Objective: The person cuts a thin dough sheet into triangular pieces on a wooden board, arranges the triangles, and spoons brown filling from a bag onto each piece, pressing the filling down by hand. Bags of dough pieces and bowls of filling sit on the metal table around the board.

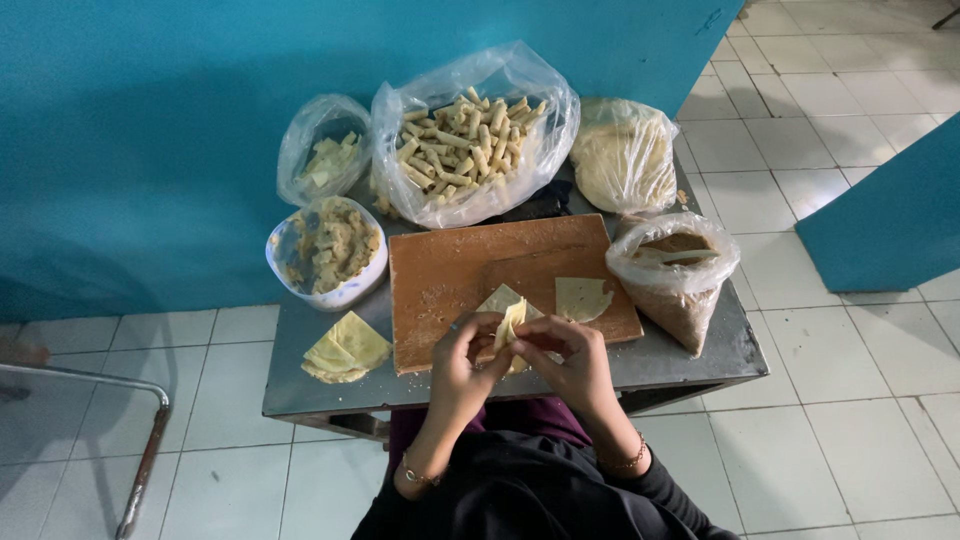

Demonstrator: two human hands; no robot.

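The step in hand looks like rolling: both hands meet at the 6 o'clock edge of the wooden board (500,285), with a pale dough wrapper (510,322) folded between them. The left hand (462,362) and right hand (575,362) each have a narrow fingertip grip closed on that wrapper, which is held just above the board's near edge. Another triangular wrapper (583,297) lies flat on the board at 3 o'clock of the hands, and a stack of wrappers (345,347) sits on the metal worktop (690,352) at 9 o'clock. The bowl of filling (330,250) is at 11 o'clock, the bag of finished rolls (470,135) at 12 o'clock. Judging by the fold, finishing calls for tight, even turning so the wrapper does not tear.
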